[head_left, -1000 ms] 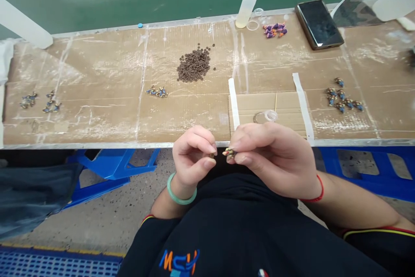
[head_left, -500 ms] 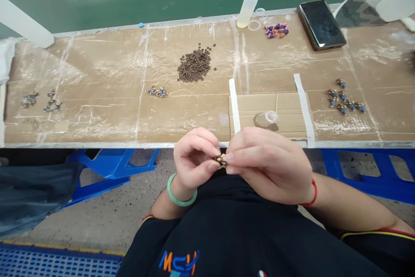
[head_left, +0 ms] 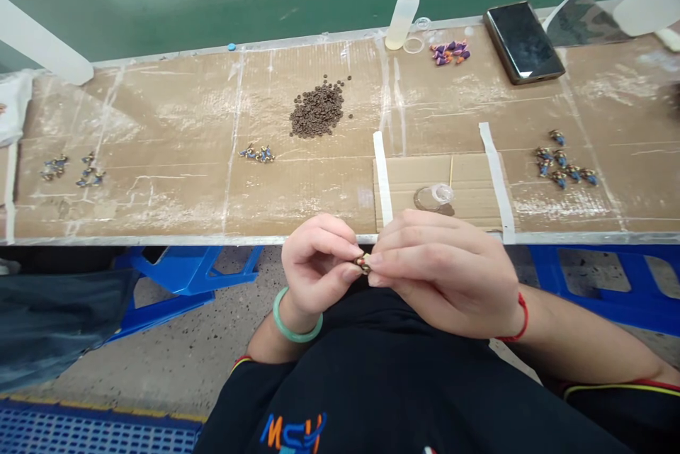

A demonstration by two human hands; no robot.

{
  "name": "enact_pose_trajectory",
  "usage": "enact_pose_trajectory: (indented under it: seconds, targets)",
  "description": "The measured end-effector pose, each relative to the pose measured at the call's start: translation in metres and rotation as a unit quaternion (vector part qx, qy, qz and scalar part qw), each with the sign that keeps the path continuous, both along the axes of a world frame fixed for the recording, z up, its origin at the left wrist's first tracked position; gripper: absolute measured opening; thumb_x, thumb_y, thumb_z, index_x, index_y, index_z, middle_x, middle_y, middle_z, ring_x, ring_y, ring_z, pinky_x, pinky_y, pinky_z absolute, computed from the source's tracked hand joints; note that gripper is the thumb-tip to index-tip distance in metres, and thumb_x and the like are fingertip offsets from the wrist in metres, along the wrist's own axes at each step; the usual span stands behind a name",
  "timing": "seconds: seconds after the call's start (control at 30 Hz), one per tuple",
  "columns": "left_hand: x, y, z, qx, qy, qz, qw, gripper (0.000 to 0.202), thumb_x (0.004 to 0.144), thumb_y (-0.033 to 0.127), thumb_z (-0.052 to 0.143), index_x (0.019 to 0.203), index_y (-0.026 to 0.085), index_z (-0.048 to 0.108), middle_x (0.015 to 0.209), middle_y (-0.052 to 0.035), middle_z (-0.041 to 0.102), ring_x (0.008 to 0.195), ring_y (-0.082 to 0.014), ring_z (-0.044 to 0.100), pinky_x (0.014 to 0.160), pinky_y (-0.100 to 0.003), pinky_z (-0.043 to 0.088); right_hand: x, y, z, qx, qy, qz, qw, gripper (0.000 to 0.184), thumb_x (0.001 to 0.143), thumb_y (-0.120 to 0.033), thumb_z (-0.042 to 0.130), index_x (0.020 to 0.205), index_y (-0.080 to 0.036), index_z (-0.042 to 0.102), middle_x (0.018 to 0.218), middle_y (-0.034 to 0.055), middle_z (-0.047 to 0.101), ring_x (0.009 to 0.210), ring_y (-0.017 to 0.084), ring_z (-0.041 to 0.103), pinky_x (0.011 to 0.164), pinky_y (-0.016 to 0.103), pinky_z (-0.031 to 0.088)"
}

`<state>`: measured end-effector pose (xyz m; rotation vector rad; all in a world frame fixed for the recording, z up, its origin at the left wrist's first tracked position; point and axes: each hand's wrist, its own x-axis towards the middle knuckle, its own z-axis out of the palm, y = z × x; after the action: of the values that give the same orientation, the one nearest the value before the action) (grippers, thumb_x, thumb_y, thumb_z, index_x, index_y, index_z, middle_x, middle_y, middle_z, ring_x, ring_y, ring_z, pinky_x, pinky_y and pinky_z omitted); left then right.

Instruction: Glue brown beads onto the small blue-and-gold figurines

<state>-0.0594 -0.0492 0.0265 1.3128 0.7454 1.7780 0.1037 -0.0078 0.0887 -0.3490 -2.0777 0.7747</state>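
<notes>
My left hand [head_left: 316, 264] and my right hand [head_left: 445, 271] meet just below the table's front edge, over my lap. Both pinch one tiny coloured piece [head_left: 363, 263] between thumb and fingertips; most of it is hidden by the fingers. A green bangle is on my left wrist and a red cord on my right. A heap of small brown rings [head_left: 317, 110] lies on the cardboard-covered table [head_left: 175, 121] beyond my hands. A few small blue-and-brown pieces [head_left: 256, 154] lie left of the heap.
Purple and orange pieces [head_left: 449, 51], a squeeze bottle [head_left: 404, 3] and a black phone [head_left: 523, 40] lie at the back right. More blue pieces lie at the right [head_left: 564, 165] and far left [head_left: 71, 168]. A clear cap [head_left: 440, 193] rests on a taped cardboard patch. Blue stools stand under the table.
My hands were a little apart, the left pinching a small dark bit and the right a coloured piece. They have come together and now pinch at one spot.
</notes>
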Motion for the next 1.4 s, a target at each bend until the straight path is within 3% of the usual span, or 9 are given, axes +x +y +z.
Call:
enact_pose_trajectory:
  seconds: [0.23, 0.43, 0.77, 1.0, 1.4]
  targets:
    - [0.004, -0.005, -0.006, 0.023, 0.052, 0.091, 0.994, 0.013, 0.091, 0.027, 0.069, 0.101, 0.026, 0.077, 0.081, -0.001, 0.071, 0.065, -0.0122, 0.063, 0.059, -0.025, 0.051, 0.0, -0.002, -0.002, 0.042, 0.004, -0.051, 0.998, 0.012, 0.093, -0.003, 0.066, 0.096, -0.014, 0.064, 0.081, 0.0048, 0.073, 0.074, 0.013, 0.069, 0.071, 0.026, 0.06]
    - [0.012, -0.011, 0.004, 0.001, 0.086, 0.165, 0.983, 0.015, 0.091, 0.021, 0.07, 0.102, 0.028, 0.078, 0.082, -0.0006, 0.074, 0.069, -0.0135, 0.066, 0.06, -0.026, 0.054, -0.001, -0.002, -0.006, 0.089, 0.021, -0.089, 0.992, 0.014, 0.089, 0.0, 0.068, 0.096, -0.012, 0.065, 0.085, 0.0074, 0.075, 0.076, 0.014, 0.07, 0.071, 0.027, 0.061]
    - [0.01, -0.023, 0.024, -0.105, 0.063, 0.102, 0.987, 0.018, 0.092, 0.023, 0.069, 0.105, 0.027, 0.08, 0.09, -0.0047, 0.075, 0.073, -0.0162, 0.067, 0.066, -0.031, 0.057, 0.006, 0.006, -0.005, 0.151, 0.011, -0.095, 0.984, 0.013, 0.09, -0.002, 0.067, 0.096, -0.013, 0.067, 0.086, 0.0076, 0.076, 0.079, 0.016, 0.072, 0.068, 0.028, 0.06]
    - [0.01, -0.024, 0.021, -0.105, 0.05, 0.082, 0.99, 0.022, 0.092, 0.02, 0.066, 0.108, 0.028, 0.079, 0.096, -0.0052, 0.075, 0.077, -0.0166, 0.066, 0.069, -0.032, 0.057, 0.007, 0.005, -0.003, 0.152, 0.004, -0.095, 0.984, 0.012, 0.089, 0.001, 0.067, 0.096, -0.009, 0.068, 0.087, 0.0106, 0.076, 0.08, 0.018, 0.073, 0.072, 0.029, 0.063]
    - [0.01, -0.017, 0.023, -0.087, 0.023, 0.026, 0.996, 0.027, 0.089, 0.017, 0.066, 0.112, 0.027, 0.078, 0.102, -0.005, 0.073, 0.082, -0.0151, 0.063, 0.068, -0.028, 0.054, 0.007, 0.008, -0.008, 0.149, 0.013, -0.114, 0.982, 0.016, 0.089, 0.002, 0.067, 0.097, -0.012, 0.068, 0.087, 0.0069, 0.077, 0.08, 0.015, 0.073, 0.073, 0.025, 0.061]
